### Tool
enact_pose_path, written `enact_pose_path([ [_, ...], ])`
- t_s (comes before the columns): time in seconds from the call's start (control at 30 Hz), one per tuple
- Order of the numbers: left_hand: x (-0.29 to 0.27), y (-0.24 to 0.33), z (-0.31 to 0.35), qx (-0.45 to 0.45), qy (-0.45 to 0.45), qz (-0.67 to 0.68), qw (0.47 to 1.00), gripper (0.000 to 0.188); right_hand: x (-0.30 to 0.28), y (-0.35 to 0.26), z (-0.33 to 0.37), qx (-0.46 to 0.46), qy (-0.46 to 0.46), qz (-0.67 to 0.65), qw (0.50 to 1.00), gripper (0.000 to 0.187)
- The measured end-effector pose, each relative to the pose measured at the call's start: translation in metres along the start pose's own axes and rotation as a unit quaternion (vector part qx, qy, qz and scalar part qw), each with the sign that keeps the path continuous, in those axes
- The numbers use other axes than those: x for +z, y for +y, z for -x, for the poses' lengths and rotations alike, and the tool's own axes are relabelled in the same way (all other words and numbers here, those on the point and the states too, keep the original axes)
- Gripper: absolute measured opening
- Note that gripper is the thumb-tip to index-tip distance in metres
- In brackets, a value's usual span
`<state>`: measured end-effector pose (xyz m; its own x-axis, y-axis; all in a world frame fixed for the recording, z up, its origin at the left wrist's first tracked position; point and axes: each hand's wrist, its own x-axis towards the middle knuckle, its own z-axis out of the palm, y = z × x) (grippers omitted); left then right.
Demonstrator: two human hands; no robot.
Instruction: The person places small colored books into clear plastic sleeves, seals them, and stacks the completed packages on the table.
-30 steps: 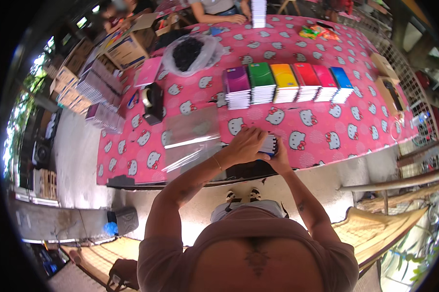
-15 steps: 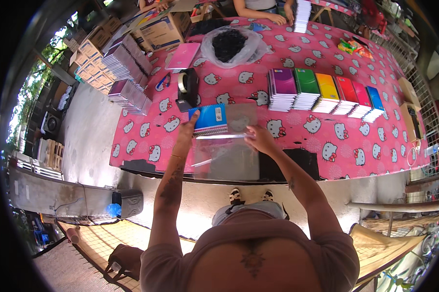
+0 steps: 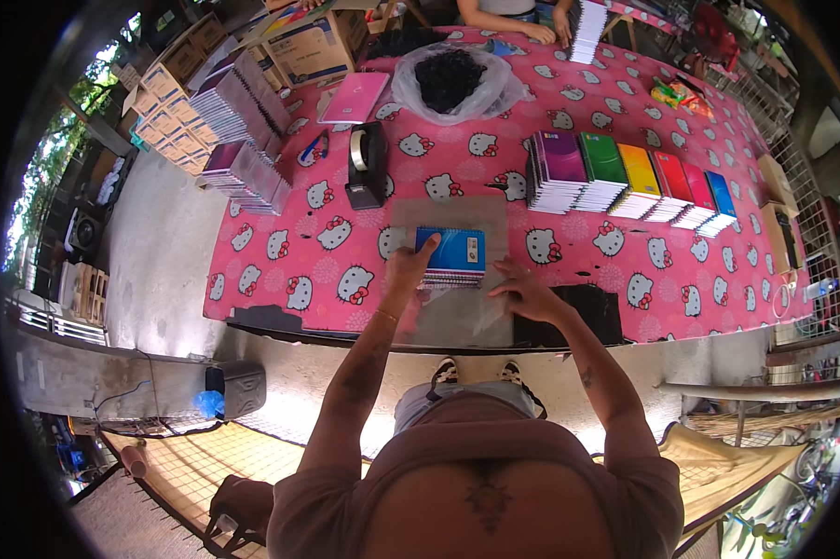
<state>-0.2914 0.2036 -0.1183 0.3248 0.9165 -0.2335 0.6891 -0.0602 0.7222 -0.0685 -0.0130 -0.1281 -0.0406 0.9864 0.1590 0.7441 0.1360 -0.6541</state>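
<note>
A small stack of spiral notebooks with a blue cover on top [image 3: 462, 252] is in my left hand [image 3: 409, 272], the thumb lying over the cover's left side. The stack is over a smooth grey sheet [image 3: 438, 212] near the table's front edge. Clear plastic [image 3: 457, 296] shows at the stack's near edge; whether the notebooks are inside it I cannot tell. My right hand [image 3: 529, 293] is just right of the stack, fingers bent and apart, with nothing plainly held. Behind the stack and to its left stands a black tape dispenser [image 3: 368, 168].
Notebook stacks in several colours [image 3: 629, 177] line up at the right. A plastic bag with black contents [image 3: 452, 79], a pink notebook [image 3: 355, 97] and a cardboard box [image 3: 315, 48] are farther back. Purple notebook stacks [image 3: 243, 172] stand left. Another person's hand [image 3: 539, 34] rests across the table.
The blue-topped stack has moved right and nearer, down onto the grey sheet. My right hand's fingers have parted from the clear plastic edge they pinched. The view has shifted slightly.
</note>
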Motion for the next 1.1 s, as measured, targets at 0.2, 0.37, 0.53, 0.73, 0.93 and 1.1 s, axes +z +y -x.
enact_pose_path([
  [0.2,-0.019,0.020,0.018,0.027,0.046,-0.099,0.994,0.086,0.005,-0.015,-0.045,0.309,0.098,-0.474,0.819,0.044],
  [0.37,-0.019,0.002,0.012,-0.003,0.041,0.023,0.999,0.074,0.010,-0.038,-0.060,0.339,0.083,-0.445,0.825,0.050],
  [0.53,-0.024,-0.024,0.009,-0.045,-0.052,0.264,0.962,0.054,0.017,-0.031,-0.051,0.373,0.139,-0.459,0.794,0.039],
  [0.73,-0.071,-0.065,0.083,0.335,-0.225,0.009,0.915,0.015,0.030,-0.049,0.016,0.036,0.002,-0.041,0.999,0.019],
  [0.93,-0.068,-0.074,0.080,0.406,-0.145,-0.022,0.902,0.013,0.037,-0.070,0.007,0.067,0.037,-0.035,0.996,0.015],
  [1.1,-0.097,-0.038,0.094,0.545,-0.100,-0.111,0.825,0.014,0.022,-0.088,0.001,0.083,0.044,-0.014,0.996,0.019],
])
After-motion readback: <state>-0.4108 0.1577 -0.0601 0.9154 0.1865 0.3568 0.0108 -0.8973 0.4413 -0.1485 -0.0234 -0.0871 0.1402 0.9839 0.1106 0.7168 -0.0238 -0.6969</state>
